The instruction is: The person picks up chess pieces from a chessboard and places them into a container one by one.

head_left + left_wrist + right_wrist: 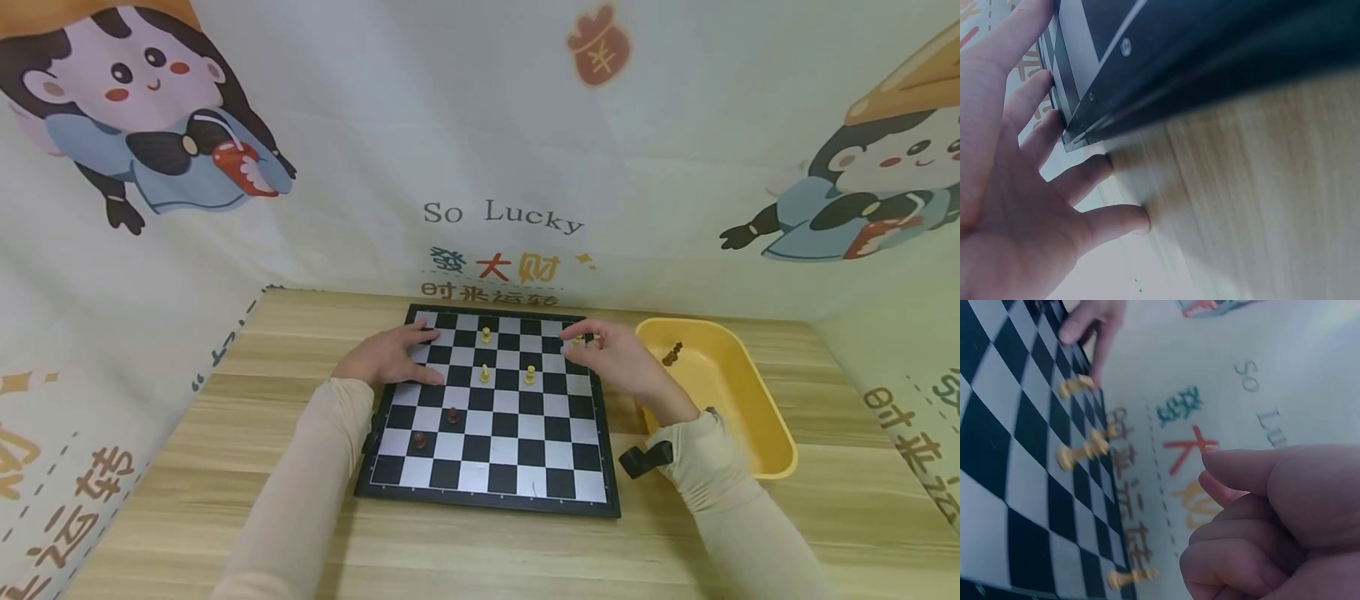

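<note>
A black-and-white chessboard point(487, 500) lies on the wooden table. My left hand point(390, 354) rests at its left edge with the fingers spread; the left wrist view shows two fingertips low beside the dark rim point(1166, 106). Close over the board's far right corner hovers my right hand point(618, 358), thumb and index finger extended, the other fingers curled, nothing visible between them. A yellow chess piece point(1129, 578) stands near it. More yellow pieces stand further in: a rook-like one point(530, 375), one beside it point(485, 373) and one farther back point(486, 335).
Two dark red chess pieces, one point(453, 415) and another point(420, 439), stand on the near left part of the board. To the right is a yellow tray point(783, 454) with dark brown chess pieces point(672, 354) inside. A printed cloth point(495, 150) hangs behind the table.
</note>
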A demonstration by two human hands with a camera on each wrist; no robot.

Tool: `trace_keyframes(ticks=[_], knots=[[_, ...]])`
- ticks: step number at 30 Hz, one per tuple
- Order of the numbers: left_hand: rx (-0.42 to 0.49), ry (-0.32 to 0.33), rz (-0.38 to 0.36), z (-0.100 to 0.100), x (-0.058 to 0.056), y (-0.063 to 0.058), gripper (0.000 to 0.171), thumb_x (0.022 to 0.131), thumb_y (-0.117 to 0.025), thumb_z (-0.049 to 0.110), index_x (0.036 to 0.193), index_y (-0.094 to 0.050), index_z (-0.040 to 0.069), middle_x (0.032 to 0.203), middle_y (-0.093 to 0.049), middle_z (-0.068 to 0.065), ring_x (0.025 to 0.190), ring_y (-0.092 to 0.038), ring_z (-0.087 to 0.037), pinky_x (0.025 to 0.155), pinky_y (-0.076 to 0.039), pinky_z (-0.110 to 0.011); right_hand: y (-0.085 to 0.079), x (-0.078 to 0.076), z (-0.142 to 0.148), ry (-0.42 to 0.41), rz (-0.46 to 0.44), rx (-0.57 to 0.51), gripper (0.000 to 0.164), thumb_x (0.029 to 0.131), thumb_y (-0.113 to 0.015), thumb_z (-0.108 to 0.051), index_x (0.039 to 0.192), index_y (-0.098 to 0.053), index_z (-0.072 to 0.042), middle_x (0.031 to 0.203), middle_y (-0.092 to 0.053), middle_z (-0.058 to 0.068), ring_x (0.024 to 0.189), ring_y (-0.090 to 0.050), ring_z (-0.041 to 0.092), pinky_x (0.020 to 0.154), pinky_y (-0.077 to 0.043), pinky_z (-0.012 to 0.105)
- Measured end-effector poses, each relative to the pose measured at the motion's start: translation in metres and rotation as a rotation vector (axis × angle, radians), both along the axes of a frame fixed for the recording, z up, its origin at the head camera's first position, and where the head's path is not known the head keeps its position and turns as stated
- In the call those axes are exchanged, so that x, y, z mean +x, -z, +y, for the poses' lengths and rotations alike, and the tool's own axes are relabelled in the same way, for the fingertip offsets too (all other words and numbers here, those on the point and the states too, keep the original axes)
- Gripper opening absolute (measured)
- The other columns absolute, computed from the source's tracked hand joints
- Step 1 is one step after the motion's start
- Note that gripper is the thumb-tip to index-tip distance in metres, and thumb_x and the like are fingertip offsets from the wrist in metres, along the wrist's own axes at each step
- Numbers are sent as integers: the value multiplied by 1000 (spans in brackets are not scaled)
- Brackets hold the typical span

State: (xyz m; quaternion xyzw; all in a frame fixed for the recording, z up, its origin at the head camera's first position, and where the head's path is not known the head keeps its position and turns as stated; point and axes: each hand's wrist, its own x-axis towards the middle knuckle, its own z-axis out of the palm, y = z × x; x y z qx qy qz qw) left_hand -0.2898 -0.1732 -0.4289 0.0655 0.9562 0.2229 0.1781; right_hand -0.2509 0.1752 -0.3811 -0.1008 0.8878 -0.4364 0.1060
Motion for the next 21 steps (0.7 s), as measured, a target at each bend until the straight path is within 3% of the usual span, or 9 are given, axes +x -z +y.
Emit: trace_keyframes(ticks=[15,21], knots=[[-1,6,4,0,0,-2,94,80,-82,54,159,-39,26,174,-14,-1,160,-15,-36,128,-22,-57,4,6,-42,-108,-1,-78,30,97,-69,-24,125,-68,-14,55,-38,-6,48,-32,12,47,-26,23],[2,6,-6,0,-1,-2,94,80,-82,53,159,-38,27,174,-13,0,161,-14,-35,128,-22,-57,6,8,-57,-131,-45,-101,34,98,-68,-24,129,-66,-12,55,-37,-5,46,-29,13,45,-23,24]])
